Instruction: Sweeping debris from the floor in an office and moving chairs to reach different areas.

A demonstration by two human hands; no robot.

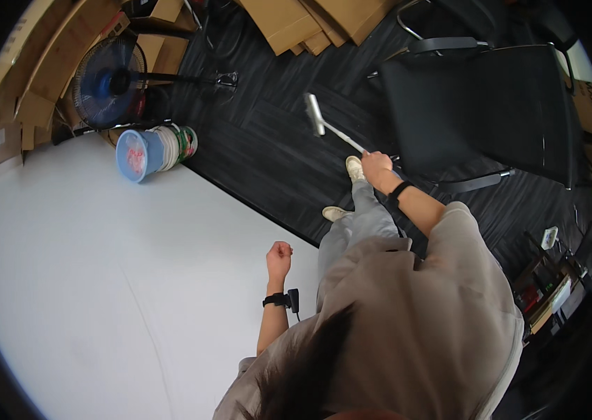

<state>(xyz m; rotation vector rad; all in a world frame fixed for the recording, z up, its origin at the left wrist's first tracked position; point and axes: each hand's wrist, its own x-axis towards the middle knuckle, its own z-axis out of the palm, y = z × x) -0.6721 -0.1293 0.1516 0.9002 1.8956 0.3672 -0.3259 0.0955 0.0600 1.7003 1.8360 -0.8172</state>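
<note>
My right hand grips the white handle of a T-shaped tool, held out over the dark floor. Its pale, silvery crosshead is slightly blurred; I cannot tell whether it is a squeegee or a roller. My left hand has its fingers curled in, and nothing shows in it. It appears in front of a broad white surface, which could be a wall or a tabletop. A black strap with a small black device and a cord is around my left wrist. Another black band circles my right wrist.
A black chair with armrests stands right of the tool. A blue bin holding a plastic bag sits above white and green containers. Behind it are a pedestal fan and cardboard boxes. Flattened cardboard lies beyond.
</note>
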